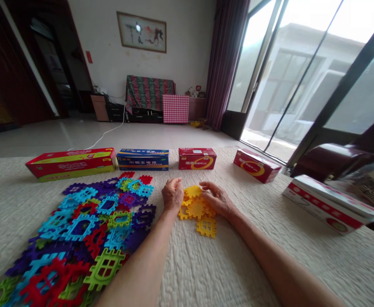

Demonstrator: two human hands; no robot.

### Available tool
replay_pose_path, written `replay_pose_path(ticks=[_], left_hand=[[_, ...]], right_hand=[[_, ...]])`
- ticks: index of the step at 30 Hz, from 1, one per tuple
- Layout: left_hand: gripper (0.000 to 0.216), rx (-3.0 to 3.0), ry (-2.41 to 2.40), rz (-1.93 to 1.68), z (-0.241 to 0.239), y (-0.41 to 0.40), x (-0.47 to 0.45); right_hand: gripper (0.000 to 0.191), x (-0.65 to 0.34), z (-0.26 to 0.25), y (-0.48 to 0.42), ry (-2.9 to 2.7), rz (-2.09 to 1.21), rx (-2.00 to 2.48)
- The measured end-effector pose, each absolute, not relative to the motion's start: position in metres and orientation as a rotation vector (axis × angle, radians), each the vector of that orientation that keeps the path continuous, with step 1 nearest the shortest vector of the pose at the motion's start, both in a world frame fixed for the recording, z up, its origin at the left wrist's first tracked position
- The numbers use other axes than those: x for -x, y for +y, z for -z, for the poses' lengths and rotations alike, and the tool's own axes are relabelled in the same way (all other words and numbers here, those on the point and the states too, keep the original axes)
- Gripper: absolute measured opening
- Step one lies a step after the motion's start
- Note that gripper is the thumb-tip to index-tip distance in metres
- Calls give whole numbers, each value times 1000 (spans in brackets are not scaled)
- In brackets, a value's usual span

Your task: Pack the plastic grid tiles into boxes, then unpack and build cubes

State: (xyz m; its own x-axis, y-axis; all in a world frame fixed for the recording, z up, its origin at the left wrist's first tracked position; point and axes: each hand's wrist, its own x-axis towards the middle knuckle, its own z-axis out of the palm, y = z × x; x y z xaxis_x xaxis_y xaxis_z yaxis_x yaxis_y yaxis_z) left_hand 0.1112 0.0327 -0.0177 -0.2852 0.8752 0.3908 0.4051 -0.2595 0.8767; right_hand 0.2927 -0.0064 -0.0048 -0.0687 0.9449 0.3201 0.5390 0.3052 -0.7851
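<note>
My left hand (173,194) is curled closed at the left edge of a small pile of yellow interlocking plastic tiles (196,209). What is inside its fingers, if anything, is hidden. On the pile's right side rests my right hand (218,199), its fingers bent but apart, the tips touching the yellow tiles. One yellow window tile (206,227) lies flat at the near end of the pile. To the left of my left arm spreads a large heap of toothed tiles in blue, red, green and purple, with a green window tile (105,268) near my forearm.
Along the far side stand a red-and-green box (74,165), a blue box (143,160), a red box (196,159) and another red box (256,165). A white-and-red box (329,204) sits at the right. Everything lies on a quilted cream cover (193,273).
</note>
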Motion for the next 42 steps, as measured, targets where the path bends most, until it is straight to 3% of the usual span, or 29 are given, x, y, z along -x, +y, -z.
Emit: replay_pose_path(ticks=[6, 13, 20, 25, 31, 42], left_hand=[[35, -1317, 1578, -1605, 18, 35, -111], [34, -1260, 1536, -1593, 18, 36, -112], [32, -1322, 1558, -1596, 28, 41, -111], [32, -1331, 1553, -1586, 32, 44, -111], [32, -1318, 1531, -1580, 33, 45, -111], [32, -1315, 1542, -1574, 32, 45, -111]], right_hand=[[40, -289, -23, -7, -2105, -496, 1146], [24, -282, -43, 7, -2398, -366, 1239], [24, -294, -45, 10, -2244, -514, 1215], [27, -331, -28, 31, -1989, -291, 1279], [30, -348, 9, 42, -2054, -196, 1431], [23, -338, 5, 36, -2108, -131, 1440]])
